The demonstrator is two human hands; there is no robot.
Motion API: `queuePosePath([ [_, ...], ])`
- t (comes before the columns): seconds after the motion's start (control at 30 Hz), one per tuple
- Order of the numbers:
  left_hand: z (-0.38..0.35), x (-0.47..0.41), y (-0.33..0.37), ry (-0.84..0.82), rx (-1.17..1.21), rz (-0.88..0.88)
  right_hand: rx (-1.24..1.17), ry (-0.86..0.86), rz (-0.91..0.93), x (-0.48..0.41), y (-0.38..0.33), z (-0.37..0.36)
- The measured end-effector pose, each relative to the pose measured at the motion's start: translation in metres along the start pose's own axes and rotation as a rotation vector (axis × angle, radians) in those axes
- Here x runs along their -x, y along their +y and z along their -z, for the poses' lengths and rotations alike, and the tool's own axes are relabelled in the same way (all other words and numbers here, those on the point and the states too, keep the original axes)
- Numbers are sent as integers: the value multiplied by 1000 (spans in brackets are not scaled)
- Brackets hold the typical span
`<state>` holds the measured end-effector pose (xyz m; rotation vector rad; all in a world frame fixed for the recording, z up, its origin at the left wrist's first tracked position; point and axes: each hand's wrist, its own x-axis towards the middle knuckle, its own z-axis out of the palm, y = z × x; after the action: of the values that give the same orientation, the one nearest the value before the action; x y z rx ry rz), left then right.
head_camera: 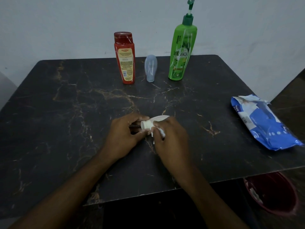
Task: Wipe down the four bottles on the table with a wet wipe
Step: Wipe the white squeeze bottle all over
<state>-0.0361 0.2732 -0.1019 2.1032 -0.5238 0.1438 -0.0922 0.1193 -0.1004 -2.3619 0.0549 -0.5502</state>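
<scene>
White plastic shows between the fingers: the left hand [125, 131] curls fingers and thumb round the capped end of a small white bottle [147, 125], which lies on its side. The right hand [170, 138] pinches a crumpled wet wipe [158, 132] against the bottle's neck. Both hands are low over the middle of the dark marbled counter [66, 104]. Along the far edge stand a red bottle [125, 58], a small grey bottle [150, 68] on its narrow end, and a tall green pump bottle [182, 50], each apart. A blue wipes pack [260, 123] lies near the right edge. A dark red bin [272, 192] sits below.
</scene>
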Motion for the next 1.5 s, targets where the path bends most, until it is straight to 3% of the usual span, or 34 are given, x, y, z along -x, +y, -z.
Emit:
queuePosePath([
  [0.13, 1, 1, 2, 8, 14, -11, 56, -28, 40, -3, 8, 7],
  [0.4, 2, 2, 3, -1, 2, -16, 28, 32, -198, -22, 46, 31],
  [0.67, 1, 1, -1, -7, 18, -34, 6, -17, -13, -1, -6, -1],
  [1.07, 2, 1, 2, -14, 30, -8, 6, 28, -229, -17, 34, 22],
  [1.27, 1, 0, 0, -15, 42, -15, -89, 3, -41, 0, -4, -3],
  [1.5, 1, 1, 1, -12, 45, -24, -18, -2, -71, -7, 21, 13],
])
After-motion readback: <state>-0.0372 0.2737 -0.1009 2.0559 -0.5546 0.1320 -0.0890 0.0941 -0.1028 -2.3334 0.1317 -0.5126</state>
